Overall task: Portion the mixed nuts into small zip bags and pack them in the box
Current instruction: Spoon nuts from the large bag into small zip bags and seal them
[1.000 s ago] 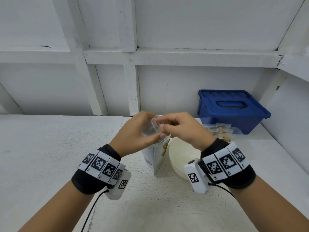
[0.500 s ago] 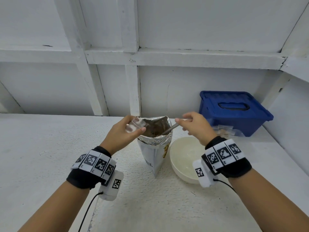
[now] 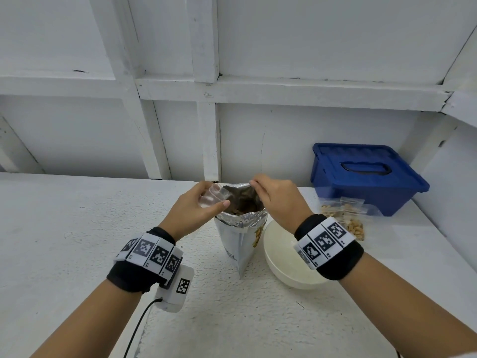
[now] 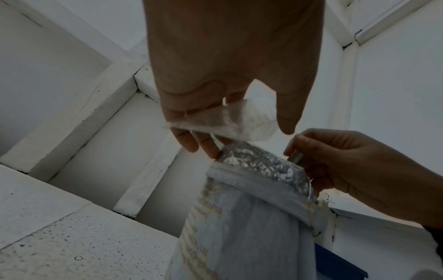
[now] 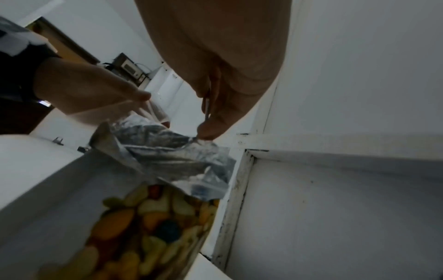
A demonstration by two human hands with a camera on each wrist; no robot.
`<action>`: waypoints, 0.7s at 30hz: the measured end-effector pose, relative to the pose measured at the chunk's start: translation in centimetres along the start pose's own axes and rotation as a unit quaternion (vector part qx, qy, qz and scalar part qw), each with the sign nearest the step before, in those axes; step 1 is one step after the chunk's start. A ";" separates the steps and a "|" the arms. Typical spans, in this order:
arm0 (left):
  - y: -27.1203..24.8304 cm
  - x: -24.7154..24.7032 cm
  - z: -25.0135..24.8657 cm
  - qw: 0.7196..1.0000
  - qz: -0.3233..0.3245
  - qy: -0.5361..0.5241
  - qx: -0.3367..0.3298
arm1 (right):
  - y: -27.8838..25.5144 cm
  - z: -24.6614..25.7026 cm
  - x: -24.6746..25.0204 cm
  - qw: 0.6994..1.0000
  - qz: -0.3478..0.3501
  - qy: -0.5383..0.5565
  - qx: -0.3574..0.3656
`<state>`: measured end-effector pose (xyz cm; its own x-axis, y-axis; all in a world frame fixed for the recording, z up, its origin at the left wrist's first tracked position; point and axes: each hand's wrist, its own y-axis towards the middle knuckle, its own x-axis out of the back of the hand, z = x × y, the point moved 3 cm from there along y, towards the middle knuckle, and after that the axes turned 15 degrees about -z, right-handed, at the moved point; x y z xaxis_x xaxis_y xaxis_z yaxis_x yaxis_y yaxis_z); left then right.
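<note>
Two hands at nut pouch (image 3: 242, 228), mid-worktop: left hand (image 3: 198, 210) pinches empty zip bag (image 3: 213, 197) open; right hand (image 3: 277, 200) pinches spoon handle (image 4: 294, 158) down inside pouch; scooping step, I judge; next: lift spoonful, tip into bag; blue box (image 3: 366, 177) at back-right corner.

My left hand (image 3: 197, 211) holds a small zip bag (image 3: 212, 198) at the left rim of the nut pouch (image 3: 241, 237) standing mid-table (image 3: 64, 241); my right hand (image 3: 277, 200) is over its right rim. A bowl (image 3: 281, 270) sits just right of the pouch, filled bags (image 3: 347, 215) beyond it, the box (image 3: 366, 177) behind those against the wall.
</note>
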<state>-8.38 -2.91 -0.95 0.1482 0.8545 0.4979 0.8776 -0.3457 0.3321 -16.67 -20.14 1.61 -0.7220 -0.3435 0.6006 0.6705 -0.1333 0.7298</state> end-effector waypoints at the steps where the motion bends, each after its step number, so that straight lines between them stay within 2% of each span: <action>1: 0.0 0.0 0.0 1.000 0.000 0.004 -0.002 | -0.2 -0.1 -0.3 1.000 0.013 -0.002 -0.004; 6: 0.0 0.0 -0.1 1.000 0.004 0.005 -0.004 | -0.4 -0.1 -1.1 0.997 0.022 0.025 -0.067; 10: -0.1 0.0 -0.3 1.000 0.010 0.006 -0.008 | -1.0 -0.4 -1.1 0.983 0.019 0.069 -0.171; 14: -0.2 0.1 -0.2 1.000 0.011 0.002 -0.009 | -1.0 -1.1 -0.7 0.946 -0.020 0.130 -0.295; 21: 0.1 0.4 0.2 0.999 0.032 -0.010 0.000 | -1.1 -3.0 0.6 0.870 -0.095 0.205 -0.438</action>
<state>-8.17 -2.49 -0.85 0.2134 0.8377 0.5028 0.8654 -0.4009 0.3005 -17.29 -23.04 0.18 -0.8327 -0.5169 0.1988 0.5484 -0.8196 0.1659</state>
